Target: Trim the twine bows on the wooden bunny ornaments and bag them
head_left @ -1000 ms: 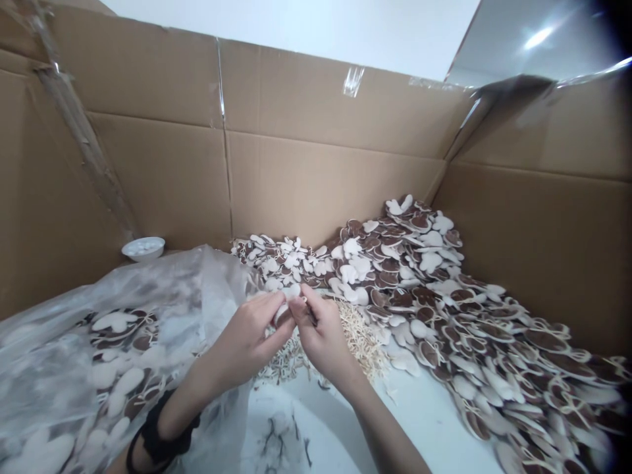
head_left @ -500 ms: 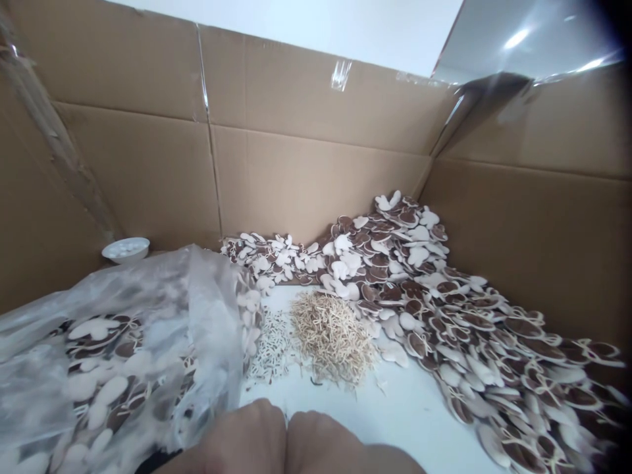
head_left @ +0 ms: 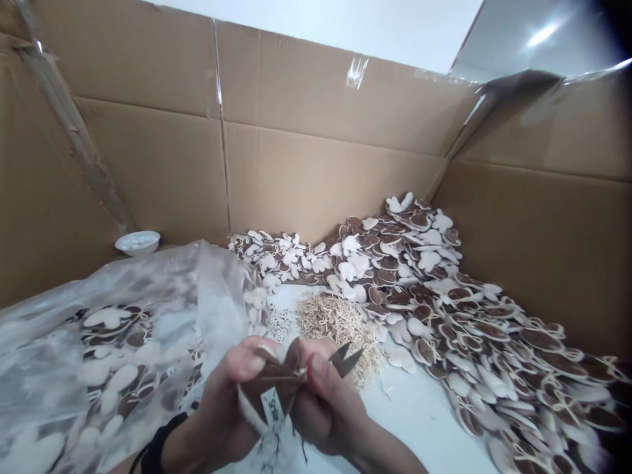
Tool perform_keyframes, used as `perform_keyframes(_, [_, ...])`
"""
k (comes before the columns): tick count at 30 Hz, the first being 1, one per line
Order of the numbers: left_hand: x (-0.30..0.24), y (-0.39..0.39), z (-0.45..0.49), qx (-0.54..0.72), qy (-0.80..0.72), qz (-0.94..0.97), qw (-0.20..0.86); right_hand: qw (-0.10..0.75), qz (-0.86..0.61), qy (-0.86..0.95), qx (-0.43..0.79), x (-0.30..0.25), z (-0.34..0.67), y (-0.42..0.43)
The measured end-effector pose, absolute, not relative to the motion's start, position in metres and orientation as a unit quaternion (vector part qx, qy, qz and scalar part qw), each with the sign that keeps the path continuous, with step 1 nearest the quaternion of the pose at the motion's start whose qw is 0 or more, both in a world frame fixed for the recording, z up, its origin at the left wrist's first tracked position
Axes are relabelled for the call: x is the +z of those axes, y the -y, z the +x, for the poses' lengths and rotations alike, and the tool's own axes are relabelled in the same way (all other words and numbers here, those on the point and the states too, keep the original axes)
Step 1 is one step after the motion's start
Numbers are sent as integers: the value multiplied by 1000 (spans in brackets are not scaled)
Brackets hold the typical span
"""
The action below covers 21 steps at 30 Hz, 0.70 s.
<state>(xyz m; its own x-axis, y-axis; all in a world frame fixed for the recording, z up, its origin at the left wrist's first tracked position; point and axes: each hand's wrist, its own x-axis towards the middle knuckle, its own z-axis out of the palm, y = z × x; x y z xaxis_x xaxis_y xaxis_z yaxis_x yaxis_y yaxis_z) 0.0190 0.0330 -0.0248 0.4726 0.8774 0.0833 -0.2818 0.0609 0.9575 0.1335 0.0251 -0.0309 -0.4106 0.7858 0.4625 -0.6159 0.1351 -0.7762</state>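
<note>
Both of my hands are low in the middle of the view, pinched together on one small brown-backed plush piece [head_left: 276,385] with pointed ears and a white label. My left hand [head_left: 224,408] grips its left side with thumb and fingers. My right hand [head_left: 326,401] holds the right side, thumb on top. Just beyond the hands lies a heap of short tan strings [head_left: 338,326] on the white table [head_left: 419,408].
A big pile of brown and white plush pieces [head_left: 444,303] runs from the back to the right. A clear plastic bag [head_left: 113,336] with more pieces lies at the left. Cardboard walls [head_left: 306,178] surround the table. A small white bowl [head_left: 137,242] sits at the left wall.
My hands dropped toward me to the bottom edge, then came back up holding the brown plush piece nearer the camera. The string heap is uncovered.
</note>
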Motion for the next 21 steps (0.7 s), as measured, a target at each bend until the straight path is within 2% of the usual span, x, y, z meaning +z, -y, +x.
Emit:
perform_keyframes(6, [-19, -34, 22, 473, -307, 409, 717, 555, -15, 480, 679, -39, 125, -32])
perform_keyframes(8, [-18, -37, 19, 466, -269, 436, 722, 555, -42, 528, 642, -36, 128, -31])
perform_keyframes(11, [-11, -42, 9, 380, -131, 584, 705, 553, -115, 641, 520, -27, 139, -26])
perform_keyframes(13, [-2, -42, 1, 334, -117, 707, 613, 549, -184, 707, 405, -19, 148, -20])
perform_keyframes(17, [10, -35, -5, 369, -244, 831, 337, 497, -303, 789, 197, -9, 157, -15])
perform_keyframes(19, [8, -33, -4, 389, -285, 833, 272, 475, -317, 806, 157, -10, 156, -16])
perform_keyframes(21, [5, -32, -2, 396, -320, 820, 260, 471, -321, 809, 141, -12, 153, -18])
